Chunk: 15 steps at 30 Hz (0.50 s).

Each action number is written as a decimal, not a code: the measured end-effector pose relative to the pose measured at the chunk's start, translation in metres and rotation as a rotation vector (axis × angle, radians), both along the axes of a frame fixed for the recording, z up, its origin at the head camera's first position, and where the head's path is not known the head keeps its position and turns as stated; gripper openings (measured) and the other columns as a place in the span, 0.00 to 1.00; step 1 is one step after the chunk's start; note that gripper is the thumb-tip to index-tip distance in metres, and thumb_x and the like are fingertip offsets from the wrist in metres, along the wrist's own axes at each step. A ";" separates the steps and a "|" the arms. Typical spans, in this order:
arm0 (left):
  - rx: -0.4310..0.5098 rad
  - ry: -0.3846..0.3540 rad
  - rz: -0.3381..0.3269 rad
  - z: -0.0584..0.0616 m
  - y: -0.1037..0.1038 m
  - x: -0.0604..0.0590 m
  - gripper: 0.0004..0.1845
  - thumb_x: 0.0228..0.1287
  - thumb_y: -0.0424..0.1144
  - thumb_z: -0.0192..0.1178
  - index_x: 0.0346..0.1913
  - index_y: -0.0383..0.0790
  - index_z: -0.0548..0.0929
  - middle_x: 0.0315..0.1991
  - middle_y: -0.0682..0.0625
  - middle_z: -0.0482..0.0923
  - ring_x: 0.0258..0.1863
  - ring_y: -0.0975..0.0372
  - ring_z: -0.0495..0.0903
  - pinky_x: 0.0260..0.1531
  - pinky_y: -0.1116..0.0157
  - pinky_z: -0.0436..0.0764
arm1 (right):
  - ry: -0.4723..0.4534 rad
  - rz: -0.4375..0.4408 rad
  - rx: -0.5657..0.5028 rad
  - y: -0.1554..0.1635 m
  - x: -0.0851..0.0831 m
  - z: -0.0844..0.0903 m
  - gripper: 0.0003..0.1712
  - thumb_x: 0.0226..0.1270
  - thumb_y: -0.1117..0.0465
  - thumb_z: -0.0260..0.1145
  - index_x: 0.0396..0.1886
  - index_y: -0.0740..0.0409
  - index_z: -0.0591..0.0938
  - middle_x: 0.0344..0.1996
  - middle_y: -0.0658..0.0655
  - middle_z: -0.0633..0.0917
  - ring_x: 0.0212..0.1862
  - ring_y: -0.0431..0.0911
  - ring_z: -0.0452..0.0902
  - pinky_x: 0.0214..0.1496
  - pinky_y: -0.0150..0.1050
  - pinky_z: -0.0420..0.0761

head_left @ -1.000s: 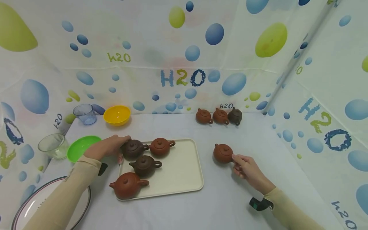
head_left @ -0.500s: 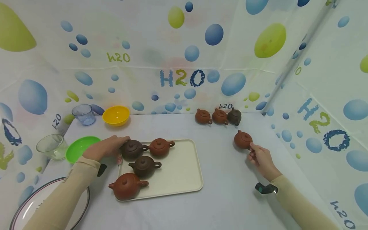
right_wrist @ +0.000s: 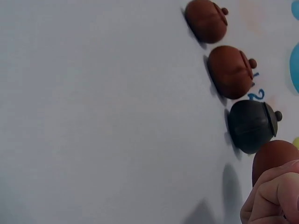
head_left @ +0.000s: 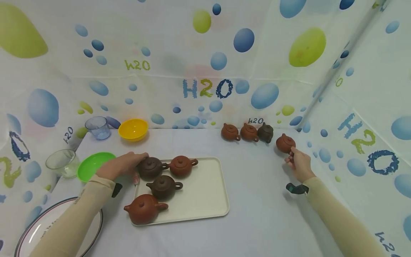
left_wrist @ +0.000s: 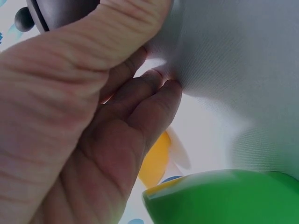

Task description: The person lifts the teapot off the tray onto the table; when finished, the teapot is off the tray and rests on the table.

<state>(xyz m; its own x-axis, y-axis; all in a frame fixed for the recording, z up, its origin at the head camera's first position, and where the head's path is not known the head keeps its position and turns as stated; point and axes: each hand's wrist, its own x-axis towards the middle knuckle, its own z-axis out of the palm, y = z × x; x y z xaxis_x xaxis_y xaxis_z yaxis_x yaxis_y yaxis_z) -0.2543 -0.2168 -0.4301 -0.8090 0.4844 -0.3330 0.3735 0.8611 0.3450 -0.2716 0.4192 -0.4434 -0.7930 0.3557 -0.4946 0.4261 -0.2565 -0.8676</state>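
My right hand [head_left: 297, 162] pinches the handle of a red-brown teapot [head_left: 285, 142] at the right end of a back row of three teapots, two red-brown [head_left: 230, 132] [head_left: 249, 132] and one dark [head_left: 265, 132]. The right wrist view shows the held teapot [right_wrist: 275, 158] just beside the dark one [right_wrist: 252, 126], with my curled fingers [right_wrist: 273, 196] below it. My left hand [head_left: 123, 166] curls round the left side of a dark brown teapot [head_left: 151, 167] at the back left of a cream tray [head_left: 202, 189]. In the left wrist view that teapot [left_wrist: 51, 11] sits above my fingers.
The tray also carries a red-brown teapot [head_left: 181, 165], a dark one [head_left: 163, 185] and a larger red-brown one [head_left: 142, 208]. To the left stand a green bowl [head_left: 94, 164], a yellow bowl [head_left: 133, 129], a blue cup [head_left: 97, 127], a glass [head_left: 62, 163] and a plate [head_left: 48, 228]. Printed walls enclose the table.
My right hand has carried the red-brown teapot from beside the tray back and right to the end of the back row. The left hand has stayed on the dark teapot.
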 end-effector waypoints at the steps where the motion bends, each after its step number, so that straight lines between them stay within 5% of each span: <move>1: -0.004 0.006 -0.004 0.000 0.000 0.000 0.38 0.42 0.34 0.85 0.59 0.39 0.78 0.51 0.46 0.85 0.49 0.50 0.80 0.59 0.43 0.84 | -0.003 -0.018 -0.002 0.000 -0.004 -0.001 0.15 0.86 0.47 0.54 0.49 0.54 0.72 0.33 0.47 0.74 0.28 0.38 0.75 0.23 0.28 0.74; 15: -0.030 0.021 0.010 -0.003 0.003 0.001 0.36 0.42 0.31 0.84 0.56 0.42 0.78 0.47 0.48 0.85 0.45 0.53 0.80 0.56 0.46 0.85 | 0.002 -0.105 0.047 -0.004 -0.056 -0.009 0.14 0.85 0.48 0.53 0.44 0.53 0.73 0.23 0.48 0.78 0.25 0.37 0.77 0.22 0.27 0.77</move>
